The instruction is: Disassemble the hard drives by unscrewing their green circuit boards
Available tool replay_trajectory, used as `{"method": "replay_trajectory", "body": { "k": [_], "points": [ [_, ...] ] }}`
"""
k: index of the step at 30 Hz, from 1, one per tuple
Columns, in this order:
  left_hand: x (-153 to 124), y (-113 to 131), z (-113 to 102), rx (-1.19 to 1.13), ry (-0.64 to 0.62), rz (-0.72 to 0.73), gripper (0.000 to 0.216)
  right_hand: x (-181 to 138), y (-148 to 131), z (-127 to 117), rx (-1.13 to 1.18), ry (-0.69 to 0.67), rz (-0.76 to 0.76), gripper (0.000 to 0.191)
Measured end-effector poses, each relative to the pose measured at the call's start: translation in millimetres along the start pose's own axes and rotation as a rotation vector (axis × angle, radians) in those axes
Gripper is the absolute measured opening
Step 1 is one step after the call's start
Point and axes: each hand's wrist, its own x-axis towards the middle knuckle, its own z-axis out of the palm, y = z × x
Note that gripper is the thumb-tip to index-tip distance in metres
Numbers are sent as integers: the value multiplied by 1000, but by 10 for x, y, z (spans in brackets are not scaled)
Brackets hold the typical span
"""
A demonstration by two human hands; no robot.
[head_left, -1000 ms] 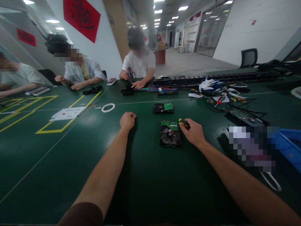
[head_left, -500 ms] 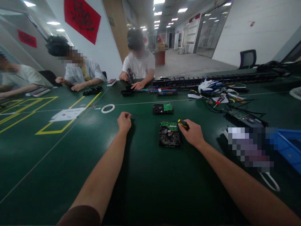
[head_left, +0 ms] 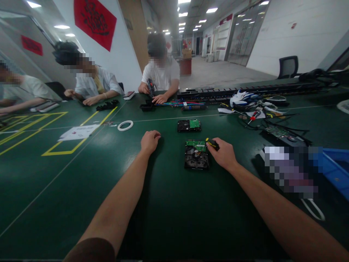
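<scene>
A hard drive (head_left: 196, 155) lies circuit side up on the green table (head_left: 169, 203), its green board at the far end. My right hand (head_left: 223, 153) is closed around a yellow-and-black screwdriver (head_left: 212, 143), whose tip is at the drive's far right corner. My left hand (head_left: 149, 141) rests on the table to the left of the drive, curled into a loose fist with nothing visible in it. A second hard drive (head_left: 189, 125) lies further away, apart from both hands.
A white tape ring (head_left: 125, 125) and a paper sheet (head_left: 77, 132) lie to the left. Cables, gloves and tools (head_left: 253, 105) crowd the far right, with a blue bin (head_left: 336, 169) at the right edge. Three people sit across the table.
My left hand shifted slightly to the right, toward the drive. My right hand with the screwdriver stayed in place.
</scene>
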Motion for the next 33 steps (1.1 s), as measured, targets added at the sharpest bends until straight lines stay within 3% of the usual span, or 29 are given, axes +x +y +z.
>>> {"method": "replay_trajectory", "body": {
  "k": [13,21,28,33],
  "points": [
    [8,-39,1,20,-15,54,18,7,-22,6,0,-2,-19,21],
    [9,-52,-1,-22,27,22,17,-2,-63,-28,26,83,-12,21],
    [-35,-61,-60,-78,209,-157,27,11,-67,-58,18,178,-38,22],
    [-85,-20,-110,-112,296,-219,27,0,-133,-75,30,230,-166,30]
  ]
}}
